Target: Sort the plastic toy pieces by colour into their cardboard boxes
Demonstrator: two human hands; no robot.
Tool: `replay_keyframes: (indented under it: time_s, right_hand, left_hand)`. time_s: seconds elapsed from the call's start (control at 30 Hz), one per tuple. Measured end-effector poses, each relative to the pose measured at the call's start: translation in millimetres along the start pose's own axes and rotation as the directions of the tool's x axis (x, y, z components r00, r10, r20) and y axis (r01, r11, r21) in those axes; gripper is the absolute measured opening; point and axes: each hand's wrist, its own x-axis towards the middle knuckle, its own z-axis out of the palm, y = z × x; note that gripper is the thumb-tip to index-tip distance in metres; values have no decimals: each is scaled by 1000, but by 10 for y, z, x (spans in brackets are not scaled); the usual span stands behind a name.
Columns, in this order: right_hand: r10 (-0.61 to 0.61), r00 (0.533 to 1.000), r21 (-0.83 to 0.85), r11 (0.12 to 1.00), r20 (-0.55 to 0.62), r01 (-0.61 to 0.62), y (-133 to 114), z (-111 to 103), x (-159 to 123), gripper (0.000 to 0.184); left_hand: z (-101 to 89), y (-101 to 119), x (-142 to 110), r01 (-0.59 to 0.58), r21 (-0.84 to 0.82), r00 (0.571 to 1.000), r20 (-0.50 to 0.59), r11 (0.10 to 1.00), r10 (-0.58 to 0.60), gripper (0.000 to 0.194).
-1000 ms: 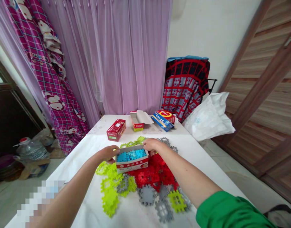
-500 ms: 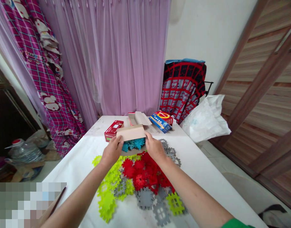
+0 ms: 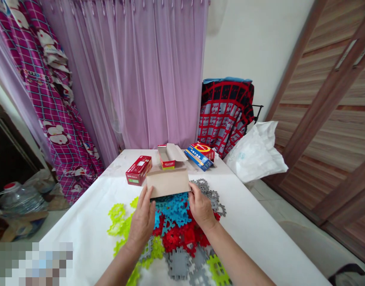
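Note:
Between my hands a cardboard box (image 3: 168,182) is tipped toward me, its plain tan flap raised. My left hand (image 3: 143,217) grips its left side and my right hand (image 3: 201,204) its right side. Blue interlocking plastic pieces (image 3: 174,209) lie in a heap at the box's mouth, some on top of red pieces (image 3: 182,236). Yellow-green pieces (image 3: 118,222) spread to the left, beside and under my left forearm. Grey pieces (image 3: 179,262) lie nearest me, with more by my right hand.
A closed red box (image 3: 139,170), an open red box (image 3: 168,163) and a blue box (image 3: 199,157) stand along the back of the white table (image 3: 81,222). A white plastic bag (image 3: 255,153) bulges at the right edge. Left of the table stands a large water bottle (image 3: 20,198).
The box has tipped further and come nearer to me. Blue pieces that were inside it now spill over the red ones. The view has shifted slightly.

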Motion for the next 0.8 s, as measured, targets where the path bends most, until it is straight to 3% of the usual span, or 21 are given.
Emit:
replay_keyframes:
  time_s: [0.03, 0.1, 0.23, 0.37, 0.5, 0.67, 0.8]
  right_hand:
    - [-28, 998, 7, 1000, -57, 29, 17, 23, -3, 40]
    - [-71, 991, -7, 997, -110, 71, 26, 65, 98, 39]
    - [-24, 995, -99, 995, -96, 14, -12, 66, 494, 42]
    - [18, 997, -160, 987, 73, -6, 19, -21, 586, 45]
    - [96, 954, -217, 976, 285, -33, 144, -142, 540, 41]
    - [318, 892, -253, 937, 320, -243, 360, -318, 979, 33]
    - [528, 778, -137, 847, 341, -514, 567, -235, 1595, 24]
  left_hand:
    - [21, -19, -4, -24, -4, 998, -63, 1000, 24, 51]
    - [74, -54, 104, -38, -8, 996, -79, 999, 37, 51]
    - [149, -70, 528, -46, -23, 995, -85, 999, 44, 52]
    - [205, -84, 587, -22, -42, 998, -54, 999, 20, 48]
    - [290, -103, 445, 26, -62, 1000, -6, 998, -26, 44]
    - [217, -102, 553, 33, -118, 999, 10, 992, -32, 49]
    - [-23, -314, 536, 68, -174, 996, -43, 982, -76, 51]
